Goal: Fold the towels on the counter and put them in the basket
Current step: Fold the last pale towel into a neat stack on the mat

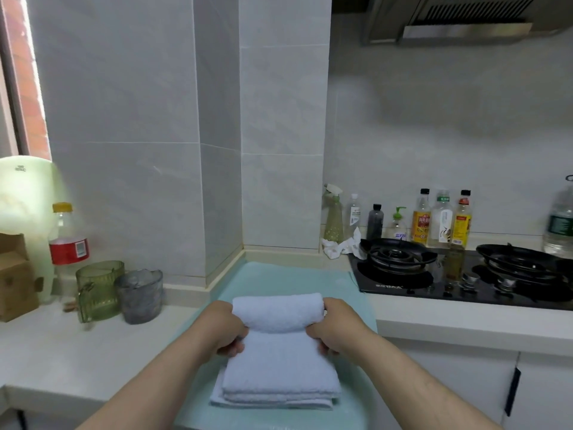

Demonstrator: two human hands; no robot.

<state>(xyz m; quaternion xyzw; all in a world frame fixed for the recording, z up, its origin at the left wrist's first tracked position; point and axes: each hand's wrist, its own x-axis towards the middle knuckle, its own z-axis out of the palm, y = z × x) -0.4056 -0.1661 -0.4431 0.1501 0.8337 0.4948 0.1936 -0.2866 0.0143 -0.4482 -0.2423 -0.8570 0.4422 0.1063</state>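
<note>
White towel (280, 364) is noted at the middle of the pale counter (46, 352), laid on a teal mat (279, 274) near the front edge. It is folded into several flat layers, and its far end is turned up into a thick roll. Sweep from the left: a pale, rounded container (21, 193) is seen by the window, blurred, with a cardboard box (12, 277) in front of it. Just beside these a clear plastic bottle (66, 240) with a yellow cap and a red label is stood upright. Next to it two ribbed cups are set close together, a green cup (99, 290) and a grey cup (141, 296); whether they touch cannot be told. At centre the left hand (224, 327) is placed at the left end of the roll, its fingers curled round the towel's edge and pinching the cloth. The right hand (333, 325) is placed at the right end, its fingers likewise curled into the fold and gripping it. Both forearms are stretched in from the bottom of the view. Further right, against the tiled wall, a spray bottle (333, 215) is stood behind a crumpled white cloth (341, 246), followed by a row of labelled bottles (441, 218). A black gas hob (400, 280) with two burners is set into the counter in front of them. A large water bottle (559, 225) is cut off by the right edge. A range hood (465, 26) is mounted overhead.
</note>
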